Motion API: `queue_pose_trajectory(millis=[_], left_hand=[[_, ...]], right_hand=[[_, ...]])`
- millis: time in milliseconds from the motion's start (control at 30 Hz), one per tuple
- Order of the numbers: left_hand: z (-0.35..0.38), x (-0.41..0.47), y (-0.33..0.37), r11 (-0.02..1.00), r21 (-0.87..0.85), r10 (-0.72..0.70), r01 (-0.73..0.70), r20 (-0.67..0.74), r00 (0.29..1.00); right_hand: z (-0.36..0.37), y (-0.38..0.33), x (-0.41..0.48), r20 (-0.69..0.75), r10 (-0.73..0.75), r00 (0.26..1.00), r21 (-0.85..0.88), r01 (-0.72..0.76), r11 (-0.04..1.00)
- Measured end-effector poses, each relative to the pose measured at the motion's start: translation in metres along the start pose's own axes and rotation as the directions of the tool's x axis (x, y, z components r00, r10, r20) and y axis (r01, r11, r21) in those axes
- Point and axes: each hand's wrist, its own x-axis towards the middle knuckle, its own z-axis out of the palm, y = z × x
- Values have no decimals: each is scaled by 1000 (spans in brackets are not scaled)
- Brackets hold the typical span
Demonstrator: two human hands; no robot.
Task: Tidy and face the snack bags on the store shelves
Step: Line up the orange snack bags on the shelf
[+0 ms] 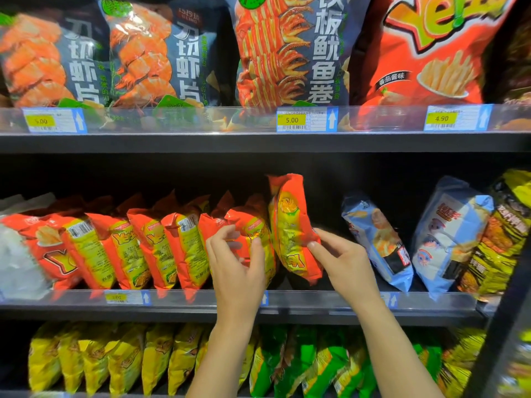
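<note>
Orange snack bag (290,222) stands upright on the middle shelf (316,304), its edge pinched by the right hand (342,257); the left hand (235,265) grips the next orange bag (248,225). Two blue bags (376,239) lean beside.

1. Site type: retail shop, snack aisle.
2. Fixtures: tiered dark shelves (258,143), stocked with rows of packaged snack bags (184,248).
3. Pricing: printed price labels (306,119) with barcodes, mounted behind clear shelf-edge strips (172,119).

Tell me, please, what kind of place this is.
Most likely a shop's snack aisle: dark shelves stacked with rows of snack bags, and price labels such as 5.00 along the shelf edges.
</note>
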Motion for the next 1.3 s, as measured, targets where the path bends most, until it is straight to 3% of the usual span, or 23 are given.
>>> queue_pose_trajectory(millis=[100,233,367,433,567,767,833,900,967,1067,1167,1233,1300], left_hand=[[-12,-4,10,990,-106,-82,91,87,993],[-22,-6,20,973,-114,-170,200,230,958],[-29,-9,23,887,-196,-294,418,458,839],[-32,-12,21,862,-191,-325,470,504,800],[-33,-18,20,906,-117,-322,406,431,843],[-33,-27,28,940,-43,-292,338,411,864],[-39,-25,28,930,-53,-298,364,469,832],[-47,-21,31,866,-135,-337,481,554,761],[-55,-16,37,754,-201,-397,625,619,678],[-65,-10,45,696,-227,-418,681,643,642],[-69,-9,42,690,-207,-435,693,647,626],[-70,-12,38,707,-187,-425,682,659,621],[-70,-16,35,765,-172,-396,621,635,663]], right_hand=[[-10,-14,-11,86,32,996,191,-48,980],[-14,-19,-26,208,91,974,327,-157,932],[-4,-13,-38,303,174,937,452,-302,839],[1,-11,-42,319,209,925,456,-342,821],[9,-14,-49,307,272,912,399,-383,833],[32,-21,-56,114,240,964,162,-256,953],[34,-20,-57,95,234,968,199,-249,948],[33,-20,-57,134,288,948,337,-317,887],[30,-18,-57,192,388,902,506,-429,748],[29,-17,-58,239,455,858,587,-501,636],[34,-21,-61,225,435,872,529,-484,697],[39,-25,-64,154,378,913,377,-408,831],[45,-32,-68,119,294,948,191,-312,931]])
